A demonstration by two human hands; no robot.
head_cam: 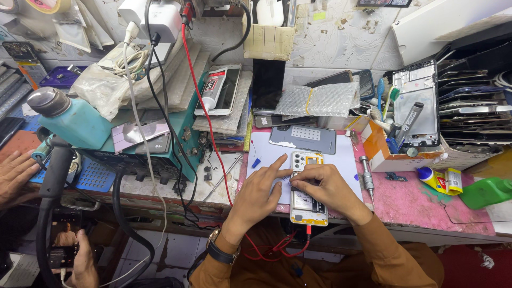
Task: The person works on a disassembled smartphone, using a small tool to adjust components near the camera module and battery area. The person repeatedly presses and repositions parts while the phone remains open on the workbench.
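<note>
White opened phone (308,200), left hand (258,194) index pressing it, right hand (325,186) grip pinching its board.

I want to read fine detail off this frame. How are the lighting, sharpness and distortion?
Head view: even, soft light with faint shadows; the left hand, right hand and opened phone are sharp; straight edges bow towards the borders, wide-angle distortion; mild glare on the bubble wrap.

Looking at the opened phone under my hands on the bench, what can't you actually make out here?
- Head view: the right hand covers the middle of the opened phone; whatever its fingertips pinch is hidden.
- Parts inside the phone are too small to tell apart.
- The left hand hides the white mat beneath it.
- The screwdriver tip is too small to read.
</note>
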